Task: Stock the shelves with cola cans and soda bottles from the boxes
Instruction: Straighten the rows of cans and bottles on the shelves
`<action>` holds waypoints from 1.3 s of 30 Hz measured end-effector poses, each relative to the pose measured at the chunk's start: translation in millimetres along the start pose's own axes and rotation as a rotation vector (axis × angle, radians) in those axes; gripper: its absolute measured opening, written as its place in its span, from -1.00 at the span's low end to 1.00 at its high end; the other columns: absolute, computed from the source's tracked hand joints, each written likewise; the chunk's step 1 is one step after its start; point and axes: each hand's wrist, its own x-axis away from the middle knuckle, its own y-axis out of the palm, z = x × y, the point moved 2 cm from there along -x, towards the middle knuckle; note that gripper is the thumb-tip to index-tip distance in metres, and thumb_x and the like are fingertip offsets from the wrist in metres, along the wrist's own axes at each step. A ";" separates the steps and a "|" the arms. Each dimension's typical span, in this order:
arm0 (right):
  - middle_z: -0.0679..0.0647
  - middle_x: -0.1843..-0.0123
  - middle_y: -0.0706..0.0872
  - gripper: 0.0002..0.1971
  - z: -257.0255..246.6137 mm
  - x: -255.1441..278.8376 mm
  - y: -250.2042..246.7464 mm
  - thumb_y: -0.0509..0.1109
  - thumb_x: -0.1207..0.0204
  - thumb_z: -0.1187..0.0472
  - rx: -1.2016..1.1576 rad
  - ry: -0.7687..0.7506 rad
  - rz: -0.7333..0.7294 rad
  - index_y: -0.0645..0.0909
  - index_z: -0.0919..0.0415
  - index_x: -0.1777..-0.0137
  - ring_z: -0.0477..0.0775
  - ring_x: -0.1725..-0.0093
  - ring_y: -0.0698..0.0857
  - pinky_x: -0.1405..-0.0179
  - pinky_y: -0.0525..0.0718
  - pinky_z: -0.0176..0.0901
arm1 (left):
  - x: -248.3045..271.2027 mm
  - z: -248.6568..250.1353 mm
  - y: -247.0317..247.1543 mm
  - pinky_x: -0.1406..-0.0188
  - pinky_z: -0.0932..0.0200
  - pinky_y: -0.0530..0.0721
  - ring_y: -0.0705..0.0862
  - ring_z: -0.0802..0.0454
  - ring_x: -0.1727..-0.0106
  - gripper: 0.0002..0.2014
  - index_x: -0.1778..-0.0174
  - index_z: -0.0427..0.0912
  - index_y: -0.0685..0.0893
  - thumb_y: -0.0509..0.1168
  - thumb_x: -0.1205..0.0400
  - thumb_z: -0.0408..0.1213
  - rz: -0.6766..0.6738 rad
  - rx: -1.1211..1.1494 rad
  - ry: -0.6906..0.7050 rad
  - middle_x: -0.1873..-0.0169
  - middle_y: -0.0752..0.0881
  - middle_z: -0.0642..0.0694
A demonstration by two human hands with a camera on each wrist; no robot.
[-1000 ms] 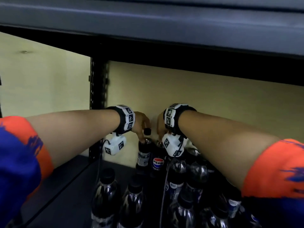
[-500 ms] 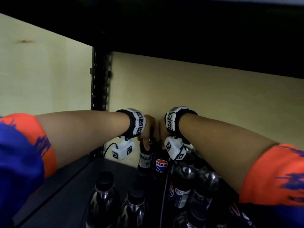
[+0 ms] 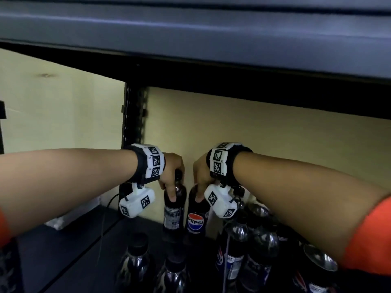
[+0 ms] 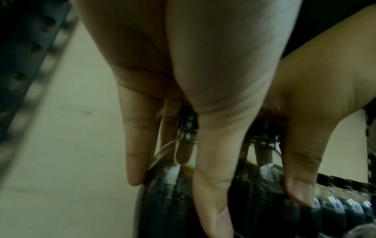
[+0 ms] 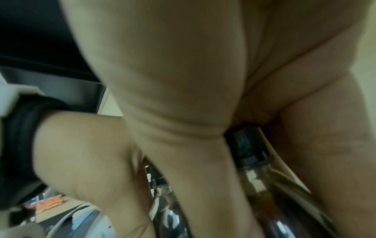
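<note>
Two dark cola bottles stand side by side at the back of the black shelf [image 3: 69,256], against the pale wall. My left hand [image 3: 172,173] grips the left bottle [image 3: 174,210] from above, fingers and thumb curled round its neck and shoulder [image 4: 168,173]. My right hand [image 3: 201,176] grips the Pepsi-labelled bottle [image 3: 195,220] the same way, its black cap [image 5: 244,141] tucked under the palm. In the left wrist view both hands sit close together over the two necks.
Several more dark bottles [image 3: 249,246] fill the shelf's right and front, with two [image 3: 137,263] near the front centre. A black perforated upright [image 3: 134,117] stands behind the left wrist. The grey upper shelf [image 3: 190,39] hangs low overhead. Bare shelf lies to the left.
Both hands have slid down from the caps onto the bottle necks and shoulders. The view has shifted, and the two bottles remain at the back of the shelf.
</note>
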 end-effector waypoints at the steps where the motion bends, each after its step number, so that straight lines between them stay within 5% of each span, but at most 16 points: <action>1: 0.06 0.13 0.73 -0.61 -2.8 3.1 1.6 0.56 -0.51 -0.21 0.018 0.000 0.003 0.70 0.15 0.07 -0.02 0.33 0.61 0.46 0.59 -0.34 | 4.5 0.0 0.8 0.29 0.29 0.74 0.81 0.11 0.19 -0.42 -0.17 -0.13 0.78 0.77 -0.25 -0.13 -0.004 0.009 0.002 0.09 0.82 0.03; 4: 0.08 0.18 0.69 -0.64 -9.4 6.9 8.5 0.54 -0.55 -0.13 -0.032 -0.017 -0.031 0.67 0.20 0.11 -0.01 0.37 0.57 0.62 0.52 -0.44 | 12.1 -3.4 8.2 0.25 0.29 0.76 0.83 0.05 0.05 -0.45 -0.12 -0.08 0.80 0.78 -0.22 -0.12 -0.016 0.013 0.005 0.04 0.83 0.03; 12: 0.07 0.08 0.82 -0.61 -26.4 11.8 26.4 0.68 -0.36 -0.19 -0.104 -0.030 -0.017 0.75 0.15 0.17 0.06 0.19 0.72 0.13 0.69 -0.14 | 31.2 -2.8 25.5 0.12 0.20 0.81 0.84 0.00 0.02 -0.44 -0.17 -0.13 0.81 0.76 -0.26 -0.13 -0.032 0.025 0.019 0.03 0.84 -0.01; 18: -0.02 0.25 0.72 -0.65 -43.2 7.8 38.5 0.62 -0.46 -0.15 -0.069 -0.046 -0.020 0.68 0.13 0.22 -0.04 0.37 0.62 0.42 0.55 -0.27 | 30.2 -3.8 37.0 -0.10 0.03 0.82 0.83 -0.02 -0.03 -0.39 -0.21 -0.12 0.79 0.77 -0.25 -0.11 -0.065 0.018 0.018 -0.01 0.84 -0.01; 22: 0.12 -0.04 0.86 -0.52 -44.4 6.1 40.9 0.64 -0.42 -0.17 -0.105 -0.039 -0.024 0.79 0.27 -0.07 0.02 0.27 0.67 0.33 0.62 -0.24 | 31.1 -7.2 36.8 0.02 0.12 0.83 0.84 -0.01 0.03 -0.42 -0.19 -0.15 0.80 0.76 -0.26 -0.13 -0.065 0.049 0.010 0.05 0.85 -0.01; 24: 0.10 0.00 0.84 -0.48 -44.9 6.4 41.3 0.65 -0.42 -0.16 -0.126 -0.045 -0.021 0.80 0.29 -0.14 0.02 0.27 0.67 0.32 0.63 -0.24 | 31.3 -6.2 37.2 0.07 0.15 0.83 0.85 0.01 0.05 -0.42 -0.18 -0.16 0.81 0.77 -0.25 -0.13 -0.071 0.043 0.007 0.06 0.86 -0.02; 29: 0.02 0.13 0.78 -0.67 -49.0 8.6 44.3 0.67 -0.40 -0.13 -0.103 -0.046 -0.033 0.75 0.13 0.14 -0.02 0.31 0.67 0.30 0.65 -0.25 | 34.3 -0.6 40.0 0.05 0.11 0.85 0.86 -0.01 0.05 -0.43 -0.18 -0.14 0.81 0.77 -0.26 -0.14 -0.088 0.001 -0.005 0.01 0.86 -0.03; 39: 0.11 0.07 0.88 -0.52 -45.7 9.9 52.3 0.71 -0.33 -0.15 -0.149 -0.049 0.000 0.83 0.25 -0.03 -0.01 0.29 0.72 0.25 0.70 -0.22 | 43.7 3.5 43.9 0.02 0.04 0.85 0.86 -0.02 0.07 -0.37 -0.20 -0.15 0.79 0.78 -0.22 -0.12 -0.059 -0.014 -0.025 0.02 0.86 -0.04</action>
